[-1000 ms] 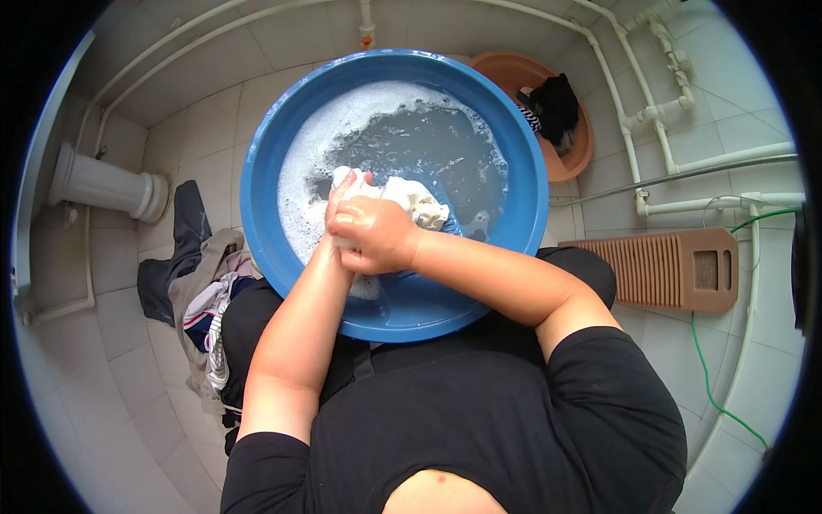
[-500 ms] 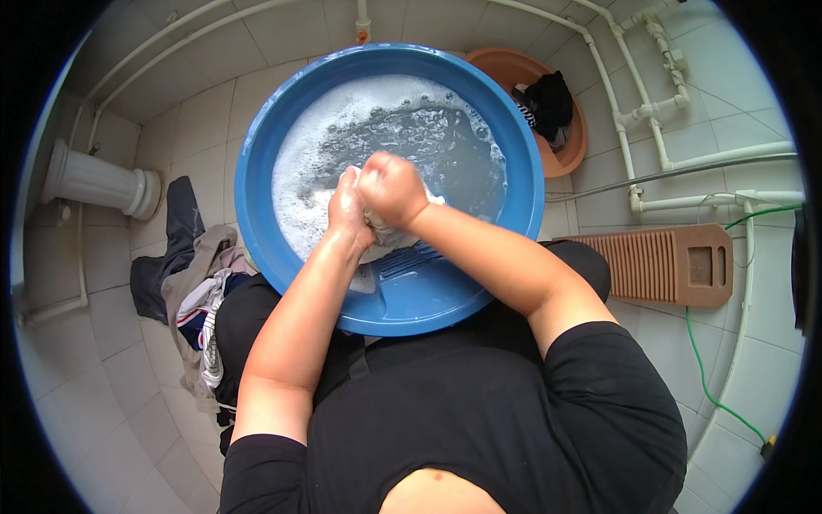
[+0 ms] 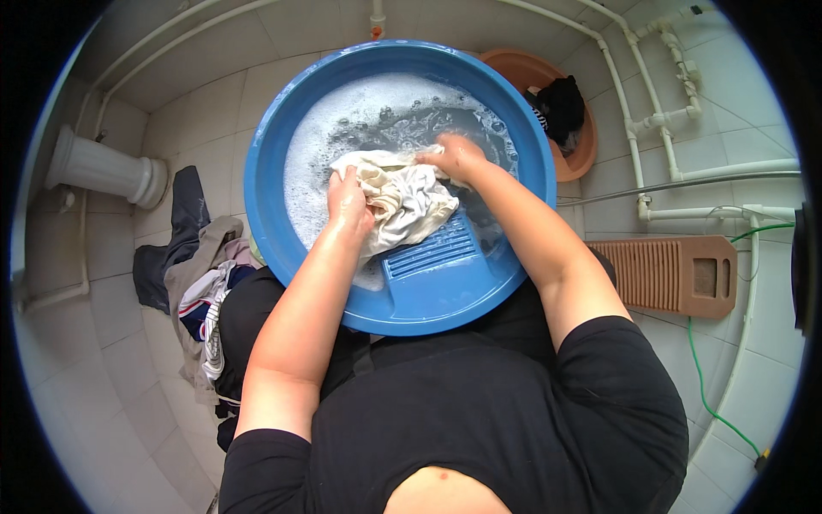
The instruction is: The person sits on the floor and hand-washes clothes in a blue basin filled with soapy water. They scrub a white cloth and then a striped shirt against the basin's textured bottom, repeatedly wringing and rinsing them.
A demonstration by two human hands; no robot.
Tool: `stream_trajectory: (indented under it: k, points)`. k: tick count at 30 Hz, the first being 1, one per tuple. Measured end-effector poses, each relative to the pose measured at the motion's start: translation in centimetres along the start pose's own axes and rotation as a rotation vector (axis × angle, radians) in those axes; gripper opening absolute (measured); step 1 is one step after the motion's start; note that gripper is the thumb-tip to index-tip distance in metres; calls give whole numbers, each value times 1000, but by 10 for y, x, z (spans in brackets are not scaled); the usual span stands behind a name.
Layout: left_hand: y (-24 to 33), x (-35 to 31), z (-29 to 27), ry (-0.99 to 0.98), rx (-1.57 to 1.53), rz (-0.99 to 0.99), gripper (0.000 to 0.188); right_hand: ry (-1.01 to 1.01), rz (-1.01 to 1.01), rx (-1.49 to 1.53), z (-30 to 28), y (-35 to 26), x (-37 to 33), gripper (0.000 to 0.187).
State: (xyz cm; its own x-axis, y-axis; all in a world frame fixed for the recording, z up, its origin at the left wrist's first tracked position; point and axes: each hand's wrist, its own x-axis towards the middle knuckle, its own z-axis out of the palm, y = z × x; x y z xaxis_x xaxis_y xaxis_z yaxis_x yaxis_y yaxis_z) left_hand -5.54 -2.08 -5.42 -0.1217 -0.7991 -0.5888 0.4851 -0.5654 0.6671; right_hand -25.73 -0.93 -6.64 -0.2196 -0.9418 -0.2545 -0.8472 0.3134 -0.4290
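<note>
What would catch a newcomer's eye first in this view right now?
The big blue basin of sudsy water fills the centre, with a blue ribbed washboard built into its near side. Over that board both hands grip a wet white cloth: the left hand at its left edge, the right hand at its far end. A heap of clothes lies on the tiles to the left, and a brown washboard to the right.

The round blue plastic basin (image 3: 282, 120) looks smooth and glossy — its ribbed blue plastic washboard (image 3: 432, 265) wet; the crumpled white cloth (image 3: 402, 201) is soaked, matt.
</note>
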Motion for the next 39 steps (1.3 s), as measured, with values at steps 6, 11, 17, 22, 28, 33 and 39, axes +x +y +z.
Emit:
stream_trajectory:
  k: [6,11,17,22,28,33,39]
  points:
    - [-1,7,-7,-178,-195,-184,39,217,-314,468,13,-70,-34,30]
    - [4,10,-21,-323,-140,-302,35,267,-982,305,4,-121,-91,20]
    - [-1,-23,8,-192,-125,-237,31,374,-175,713,13,-93,-44,20]
    - [-6,-3,-20,-530,-250,-307,28,511,-593,356,14,-123,-87,13]
    - [11,-29,8,-231,-56,-245,29,557,-449,386,16,-99,-61,15]
    - [37,-21,5,-744,-134,-205,43,584,30,72,-20,-16,-25,26]
    - [37,3,-25,-252,857,193,54,500,-133,-299,-39,8,-32,15]
